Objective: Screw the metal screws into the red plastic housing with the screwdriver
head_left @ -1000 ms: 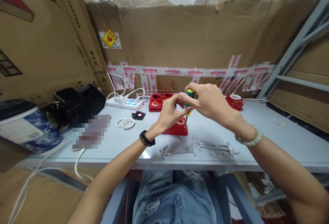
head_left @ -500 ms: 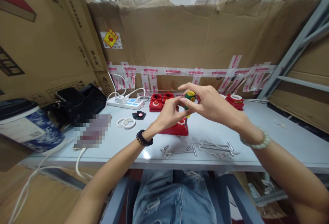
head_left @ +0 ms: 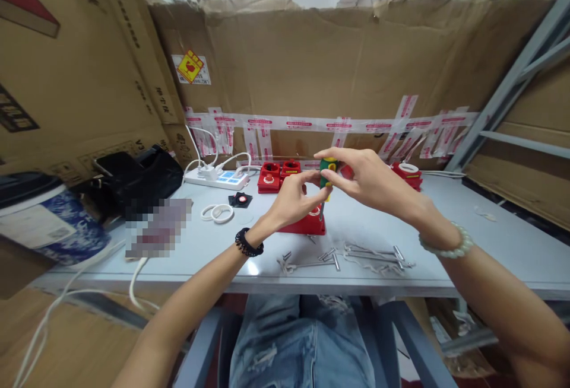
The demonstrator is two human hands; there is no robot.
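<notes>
1. Screwdriver [head_left: 328, 173] stands near-vertical, green/yellow handle up, tip down on the red housing [head_left: 305, 222], mid-table [head_left: 490, 245].
2. Right hand [head_left: 369, 180] pinches the handle top.
3. Left hand [head_left: 291, 198] is closed around the lower handle, nearer the housing.
4. Loose screws [head_left: 329, 255] lie just in front.
</notes>
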